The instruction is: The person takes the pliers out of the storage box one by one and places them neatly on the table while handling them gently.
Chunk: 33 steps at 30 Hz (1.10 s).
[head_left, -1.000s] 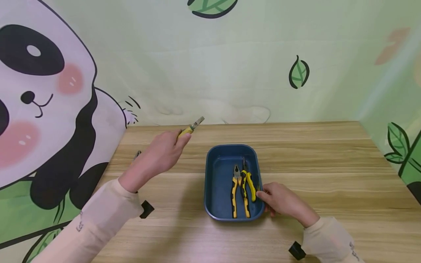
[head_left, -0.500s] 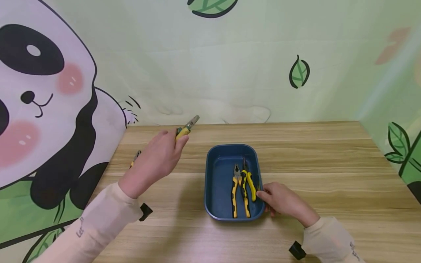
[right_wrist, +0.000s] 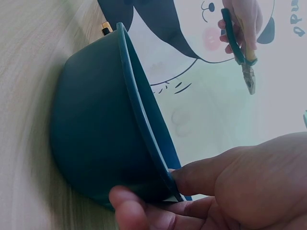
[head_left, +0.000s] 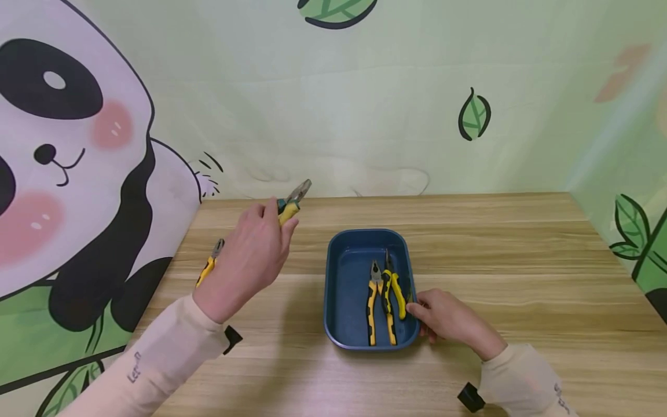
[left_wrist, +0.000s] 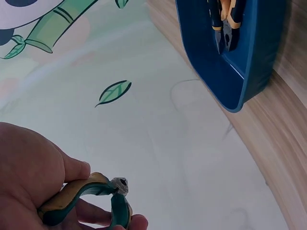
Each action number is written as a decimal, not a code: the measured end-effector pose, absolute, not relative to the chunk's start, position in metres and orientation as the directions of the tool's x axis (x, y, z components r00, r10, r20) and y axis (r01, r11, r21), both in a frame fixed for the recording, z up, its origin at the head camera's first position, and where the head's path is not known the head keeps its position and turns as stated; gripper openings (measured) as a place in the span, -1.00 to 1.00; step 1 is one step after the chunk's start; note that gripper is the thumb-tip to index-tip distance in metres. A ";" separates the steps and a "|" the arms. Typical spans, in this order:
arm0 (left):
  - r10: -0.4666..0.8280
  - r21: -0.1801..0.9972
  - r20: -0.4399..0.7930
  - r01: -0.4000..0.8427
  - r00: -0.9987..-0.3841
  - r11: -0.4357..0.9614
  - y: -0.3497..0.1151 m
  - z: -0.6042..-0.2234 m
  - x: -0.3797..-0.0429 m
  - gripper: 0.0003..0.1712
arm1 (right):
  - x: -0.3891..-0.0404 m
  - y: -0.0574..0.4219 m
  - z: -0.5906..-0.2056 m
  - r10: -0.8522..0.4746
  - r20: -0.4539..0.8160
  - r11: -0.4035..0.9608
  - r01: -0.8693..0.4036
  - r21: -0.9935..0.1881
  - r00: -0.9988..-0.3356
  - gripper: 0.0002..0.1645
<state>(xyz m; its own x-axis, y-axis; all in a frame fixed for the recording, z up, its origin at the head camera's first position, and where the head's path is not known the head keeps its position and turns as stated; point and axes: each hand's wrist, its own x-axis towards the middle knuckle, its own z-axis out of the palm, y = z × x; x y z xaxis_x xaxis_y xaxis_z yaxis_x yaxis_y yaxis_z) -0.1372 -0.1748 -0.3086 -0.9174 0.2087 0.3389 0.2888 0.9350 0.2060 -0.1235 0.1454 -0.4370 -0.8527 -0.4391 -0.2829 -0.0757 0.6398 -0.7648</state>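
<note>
My left hand (head_left: 249, 255) grips combination pliers (head_left: 298, 192) with yellow-and-green handles, raised above the table left of a blue bin. In the left wrist view the thumb lies on one handle (left_wrist: 72, 195), and the handles stand spread apart. My right hand (head_left: 452, 319) pinches the right rim of the blue bin (head_left: 348, 307), thumb on the rim and fingers along the outside wall. Inside the bin lie black-and-orange pliers (head_left: 371, 315), yellow-and-black long-nosed pliers (head_left: 386, 292) and a yellow handle (head_left: 398, 298); how these last two join is unclear.
Another pair of orange-handled pliers (head_left: 207, 271) lies on the wooden table (head_left: 500, 255) by its left edge, partly hidden behind my left hand. A cloth backdrop (head_left: 333, 116) with a printed panda rises behind the table.
The pliers in my left hand have turned, showing more of both handles, and shifted slightly left. More of the pliers on the table is uncovered. My right hand and the bin stay put.
</note>
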 end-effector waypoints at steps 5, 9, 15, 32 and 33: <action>0.212 0.172 0.374 0.292 -0.903 0.941 -0.175 -0.312 -0.137 -0.45 | -0.123 0.145 -0.437 -0.434 -0.291 0.644 -0.068 -0.762 -0.853 -0.72; 0.195 0.148 0.372 0.265 -0.908 0.953 -0.175 -0.314 -0.136 -0.36 | -0.123 0.145 -0.437 -0.434 -0.293 0.645 -0.066 -0.761 -0.852 -0.71; 0.172 0.096 0.394 0.226 -0.903 0.969 -0.175 -0.317 -0.136 -0.32 | -0.124 0.146 -0.437 -0.439 -0.287 0.643 -0.075 -0.762 -0.851 -0.71; 0.149 0.024 0.447 0.178 -0.882 0.984 -0.178 -0.327 -0.136 -0.30 | -0.124 0.146 -0.437 -0.439 -0.284 0.645 -0.080 -0.760 -0.852 -0.71; 0.151 0.022 0.448 0.179 -0.881 0.984 -0.178 -0.328 -0.136 -0.30 | -0.124 0.146 -0.437 -0.439 -0.283 0.646 -0.080 -0.759 -0.853 -0.71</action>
<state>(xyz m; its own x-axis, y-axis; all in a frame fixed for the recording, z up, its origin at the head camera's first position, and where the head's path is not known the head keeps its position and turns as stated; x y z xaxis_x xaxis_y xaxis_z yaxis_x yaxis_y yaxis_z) -0.1356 -0.1783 -0.3277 -0.8811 0.1506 0.4483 0.1792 0.9836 0.0218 -0.1237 0.1456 -0.4368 -0.8527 -0.4389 -0.2835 -0.0801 0.6459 -0.7592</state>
